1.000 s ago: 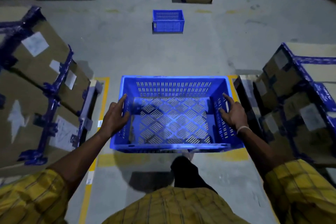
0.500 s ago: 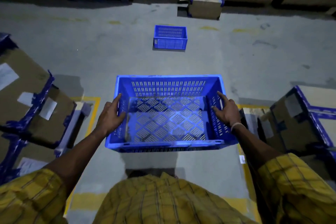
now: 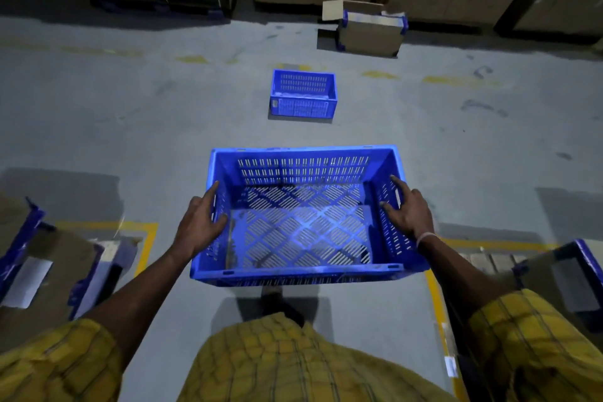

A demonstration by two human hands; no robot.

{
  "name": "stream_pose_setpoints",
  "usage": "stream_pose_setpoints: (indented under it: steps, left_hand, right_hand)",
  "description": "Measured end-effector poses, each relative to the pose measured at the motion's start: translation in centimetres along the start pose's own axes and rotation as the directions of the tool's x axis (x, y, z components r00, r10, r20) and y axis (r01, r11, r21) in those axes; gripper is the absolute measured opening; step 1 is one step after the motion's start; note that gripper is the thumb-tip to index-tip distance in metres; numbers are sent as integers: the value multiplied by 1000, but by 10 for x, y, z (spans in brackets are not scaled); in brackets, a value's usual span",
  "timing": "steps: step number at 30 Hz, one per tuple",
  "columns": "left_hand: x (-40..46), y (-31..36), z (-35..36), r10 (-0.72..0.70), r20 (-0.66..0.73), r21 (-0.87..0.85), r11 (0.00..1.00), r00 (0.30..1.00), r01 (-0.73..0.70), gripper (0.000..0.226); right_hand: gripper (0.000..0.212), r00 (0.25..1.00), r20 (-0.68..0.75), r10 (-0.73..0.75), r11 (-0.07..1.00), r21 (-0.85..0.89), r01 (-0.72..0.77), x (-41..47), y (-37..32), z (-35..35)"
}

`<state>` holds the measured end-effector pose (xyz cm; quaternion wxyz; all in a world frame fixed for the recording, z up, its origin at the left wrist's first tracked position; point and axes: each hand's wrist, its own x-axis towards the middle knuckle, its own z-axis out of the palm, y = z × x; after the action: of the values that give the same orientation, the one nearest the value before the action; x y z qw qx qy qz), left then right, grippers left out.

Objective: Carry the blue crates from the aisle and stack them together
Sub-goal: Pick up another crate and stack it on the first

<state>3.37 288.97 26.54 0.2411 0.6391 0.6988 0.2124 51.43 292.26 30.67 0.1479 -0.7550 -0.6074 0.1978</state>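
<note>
Crate [image 3: 303, 222] was at frame centre, held off the floor [image 3: 130, 127]. L hand [image 3: 200, 225] gripped its left wall, thumb inside, fingers outside; R hand [image 3: 408, 210] gripped the right wall likewise. 2nd crate [image 3: 303, 95] sat on the floor above centre, well apart. Carton [image 3: 370, 31] lay upper right.

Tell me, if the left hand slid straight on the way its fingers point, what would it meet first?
Likely just more of the carried crate: the left hand grips its left wall, fingers pointing along the rim toward the far corner. Beyond lies bare floor; depth is unclear.
</note>
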Motion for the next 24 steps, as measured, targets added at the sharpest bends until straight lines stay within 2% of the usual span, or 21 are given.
stream_pose_setpoints:
  steps: [2, 5, 12, 24]
  left_hand:
    - [49, 1, -6, -25, 16, -5, 1000, 1000, 25, 86]
    - [121, 5, -17, 22, 65, -1, 1000, 998, -22, 86]
    - [270, 24, -37, -11, 46, 11, 1000, 999, 10, 85]
    - [530, 65, 7, -79, 49, 44, 996, 996, 76, 82]
  right_hand:
    - [72, 1000, -7, 23, 1000, 3, -23, 38, -11, 4]
    - [70, 999, -28, 15, 1000, 17, -15, 99, -33, 4]
    - [71, 997, -59, 41, 998, 54, -37, 227, -70, 11]
    - [72, 998, -5, 63, 996, 63, -62, 506, -81, 10]
